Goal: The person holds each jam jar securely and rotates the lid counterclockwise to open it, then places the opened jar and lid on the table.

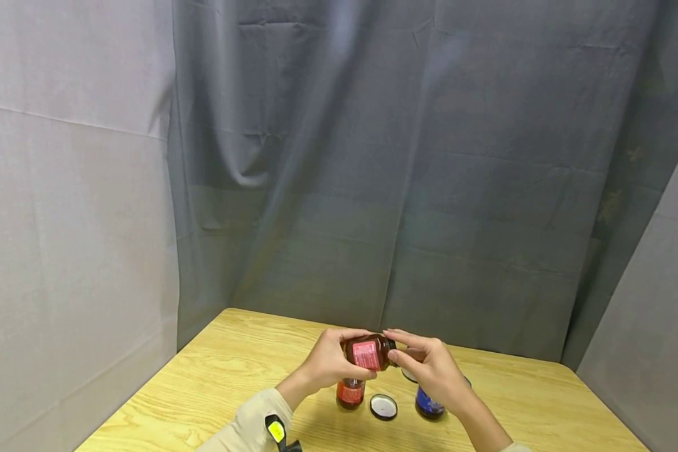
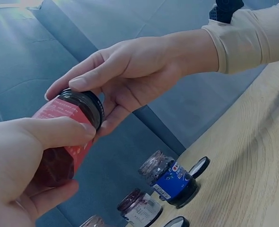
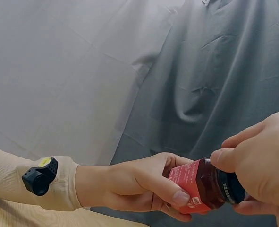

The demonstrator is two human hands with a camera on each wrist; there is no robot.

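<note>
Above the table, both hands hold one dark glass jar with a red label (image 1: 368,353), tipped on its side. My left hand (image 1: 339,359) wraps the jar's body (image 2: 59,151), thumb across the label. The right hand (image 1: 417,359) curls thumb and fingers round the jar's black lid (image 2: 87,103). From the right wrist, that hand (image 3: 255,182) grips the lid (image 3: 231,189), opposite the left hand (image 3: 146,187). I cannot tell whether the lid is tight or loose.
On the wooden table (image 1: 215,383) under the hands stand a red-labelled jar (image 1: 350,393) and an open blue-labelled jar (image 1: 429,405). A loose lid (image 1: 383,407) lies between them. Another open jar (image 2: 139,207) and a lid (image 2: 199,166) show from the left wrist. Grey curtains close in the table.
</note>
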